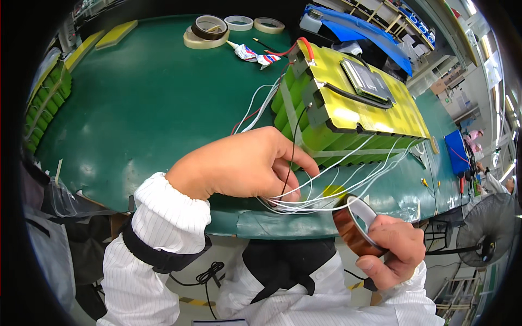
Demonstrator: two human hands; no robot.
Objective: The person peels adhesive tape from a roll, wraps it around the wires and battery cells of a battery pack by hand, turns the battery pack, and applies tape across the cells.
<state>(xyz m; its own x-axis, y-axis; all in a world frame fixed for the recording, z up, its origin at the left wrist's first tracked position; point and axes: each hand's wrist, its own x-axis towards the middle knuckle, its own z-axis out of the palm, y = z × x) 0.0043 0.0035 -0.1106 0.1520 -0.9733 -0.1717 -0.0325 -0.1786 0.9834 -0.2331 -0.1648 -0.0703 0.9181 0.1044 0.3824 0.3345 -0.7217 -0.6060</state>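
Note:
A battery pack point(310, 122) of green cylindrical cells with yellow top sheets stands on the green table, a flat circuit module point(367, 80) on top. Thin white wires point(342, 204) run along its near side in a loose bundle. My left hand point(244, 165) is closed over the left end of that bundle, in front of the pack; a thin black wire point(296, 133) comes down to the same fingers. The fingertips are partly hidden. My right hand point(397, 250) grips a roll of amber tape point(352, 231) at the table's front edge, close to the wires' right part.
Several tape rolls point(238, 22), a crumpled tube point(246, 53) and a pencil point(266, 44) lie at the back. Another green cell pack point(49, 103) stands far left near yellow strips point(116, 34). To the right are a blue bin point(458, 152) and a fan point(484, 231).

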